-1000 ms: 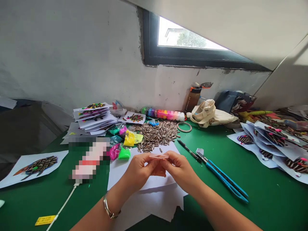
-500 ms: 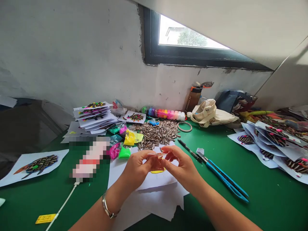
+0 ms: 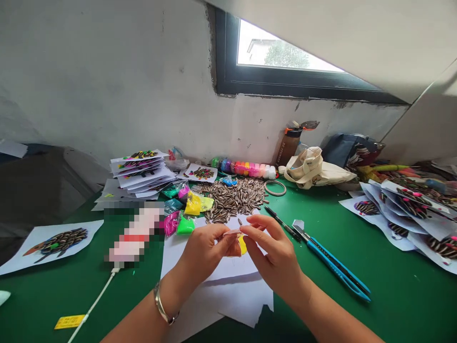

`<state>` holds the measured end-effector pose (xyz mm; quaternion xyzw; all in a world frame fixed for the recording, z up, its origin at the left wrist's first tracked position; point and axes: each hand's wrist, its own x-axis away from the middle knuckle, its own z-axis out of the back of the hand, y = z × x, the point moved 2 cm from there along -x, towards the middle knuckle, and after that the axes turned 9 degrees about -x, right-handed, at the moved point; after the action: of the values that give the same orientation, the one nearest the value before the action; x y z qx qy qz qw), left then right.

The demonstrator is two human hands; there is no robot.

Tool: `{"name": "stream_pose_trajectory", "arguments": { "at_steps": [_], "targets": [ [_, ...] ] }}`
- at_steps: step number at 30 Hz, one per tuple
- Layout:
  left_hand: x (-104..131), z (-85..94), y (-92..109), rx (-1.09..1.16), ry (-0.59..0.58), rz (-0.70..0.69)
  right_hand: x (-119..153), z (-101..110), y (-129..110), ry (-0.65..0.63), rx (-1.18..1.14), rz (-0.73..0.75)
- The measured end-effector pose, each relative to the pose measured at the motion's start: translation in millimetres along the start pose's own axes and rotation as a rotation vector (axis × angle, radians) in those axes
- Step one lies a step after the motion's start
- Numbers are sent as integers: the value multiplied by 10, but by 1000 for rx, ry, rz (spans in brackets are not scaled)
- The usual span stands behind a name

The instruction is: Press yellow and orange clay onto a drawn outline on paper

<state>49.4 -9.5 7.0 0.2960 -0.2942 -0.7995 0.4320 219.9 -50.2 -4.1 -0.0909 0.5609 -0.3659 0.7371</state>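
My left hand is closed on the edge of a small clear bag of orange-brown clay, held above the white paper. On the other side, my right hand has its thumb and index finger at the bag's upper edge, the other fingers curved and raised. Part of a yellow shape shows on the paper behind the bag. A single striped sunflower seed lies just beyond the fingertips. The bag's lower part is partly hidden by my left fingers.
Beyond the paper spreads a heap of sunflower seeds, with bagged coloured clay at its left. A pen and a blue-handled tool lie to the right. Stacked seed pictures stand left; more lie right.
My right hand has shifted slightly right and its fingers have opened out a little. More of the orange-brown bag shows now. The view has moved slightly.
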Motion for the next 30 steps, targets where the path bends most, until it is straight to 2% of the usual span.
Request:
{"name": "stream_pose_trajectory", "arguments": {
  "at_steps": [9, 17, 23, 30],
  "targets": [
    [3, -18, -3, -48, -1, -42, -4, 6, -22, -19, 71, 39],
    [9, -36, -1, -138, -39, -76, -16, -22, 18, -42, 72, -42],
    [6, -53, -2, -93, -69, -59, -28, -28, 8, -41, 78, -16],
    [-6, -31, 12, -31, -94, -12, -18, -67, 31, -105, 38, -49]
  ]
}}
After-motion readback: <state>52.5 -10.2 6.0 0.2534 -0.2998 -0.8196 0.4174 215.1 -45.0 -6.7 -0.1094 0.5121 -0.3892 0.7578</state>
